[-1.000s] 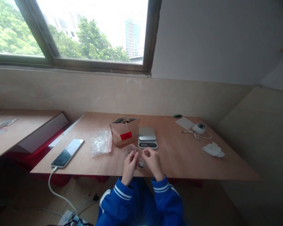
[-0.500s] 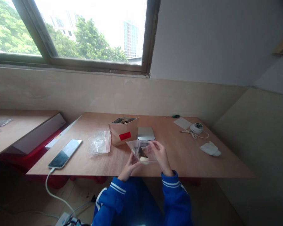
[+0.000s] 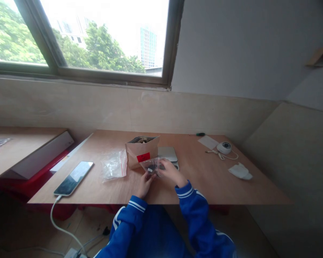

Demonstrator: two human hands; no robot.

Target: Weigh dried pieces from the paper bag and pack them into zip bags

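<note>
My left hand [image 3: 144, 185] grips a small clear plastic bag [image 3: 148, 163] from below, just in front of the brown paper pouch. Dark and pale pieces show through the film, too blurred to name. My right hand [image 3: 171, 171] has its fingers closed at the right side of the same bag; their tips are partly hidden by the film. Behind the bag stands the open brown paper pouch [image 3: 133, 156] with a red label, brownish contents showing at its mouth. A flat silver device like a small scale [image 3: 169, 153] lies partly behind my right hand.
Left of the pouch lies a pile of clear zip bags [image 3: 113, 165]. Farther left is a phone [image 3: 74, 178] with a cable [image 3: 52, 218] hanging off the edge. At the right are a white camera [image 3: 224, 147], a crumpled tissue [image 3: 240, 171], paper [image 3: 208, 142] and a green-handled tool [image 3: 200, 134].
Both hands and the small bag have moved left and away from me, closer to the paper pouch. The bag looks more bunched up, and my right hand now overlaps the silver device.
</note>
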